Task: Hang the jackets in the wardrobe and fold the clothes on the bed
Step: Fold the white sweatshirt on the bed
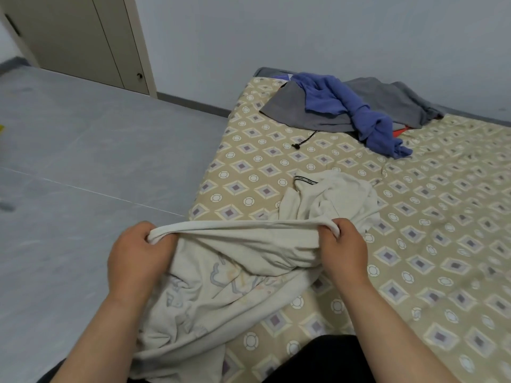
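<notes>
A cream T-shirt (249,252) with a faint print lies crumpled at the near left edge of the bed (442,244). Its hem is stretched between my two hands. My left hand (138,255) grips the hem's left end, and my right hand (343,250) grips its right end. The shirt's collar with a black label lies farther up the bed. At the bed's far end a grey jacket (373,106) lies spread out, with a blue garment (359,111) heaped on top of it.
A beige wardrobe (83,40) with its doors shut stands at the far left against the wall. Grey floor (83,161) lies left of the bed. A black drawstring (302,140) trails from the jacket. Something red shows under the blue garment.
</notes>
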Motion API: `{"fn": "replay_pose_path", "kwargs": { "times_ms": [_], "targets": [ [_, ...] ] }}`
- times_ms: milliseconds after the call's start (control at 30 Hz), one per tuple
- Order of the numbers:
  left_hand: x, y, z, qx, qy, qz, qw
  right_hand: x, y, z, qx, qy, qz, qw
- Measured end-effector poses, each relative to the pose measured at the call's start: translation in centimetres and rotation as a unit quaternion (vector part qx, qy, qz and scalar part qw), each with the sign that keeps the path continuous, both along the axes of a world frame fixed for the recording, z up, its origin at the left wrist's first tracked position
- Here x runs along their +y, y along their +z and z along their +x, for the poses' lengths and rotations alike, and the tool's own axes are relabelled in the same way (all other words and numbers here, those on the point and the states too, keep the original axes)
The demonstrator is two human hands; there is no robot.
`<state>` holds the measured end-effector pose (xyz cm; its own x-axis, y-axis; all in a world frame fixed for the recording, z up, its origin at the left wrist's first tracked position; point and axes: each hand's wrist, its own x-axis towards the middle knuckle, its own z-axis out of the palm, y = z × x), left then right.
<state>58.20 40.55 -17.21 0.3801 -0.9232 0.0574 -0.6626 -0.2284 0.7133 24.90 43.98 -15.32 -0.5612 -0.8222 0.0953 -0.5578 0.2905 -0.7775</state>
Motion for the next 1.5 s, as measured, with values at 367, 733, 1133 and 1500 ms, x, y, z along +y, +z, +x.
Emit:
{"fn": "replay_pose_path", "kwargs": {
  "times_ms": [367,733,1133,1500],
  "targets": [
    [0.7,1.2,1.2,0.120,0.085,-0.033,0.989,2.7,3.0,1.3,-0.027,-0.051,-0.096,0.994],
    [4.0,4.0,1.0,-0.058,-0.050,0.019,0.997,6.6,10.5,5.4,-0.058,0.167,-0.097,0.980],
    [8.4,10.7,-1.9,0.339,-0.297,0.014,0.893,10.7,13.4,9.4,-0.010,0.358,0.041,0.933],
    [10.4,8.5,2.4,0.672,-0.124,0.072,0.726,10.6,4.5,10.0,0.045,0.374,0.222,0.899]
  ]
}}
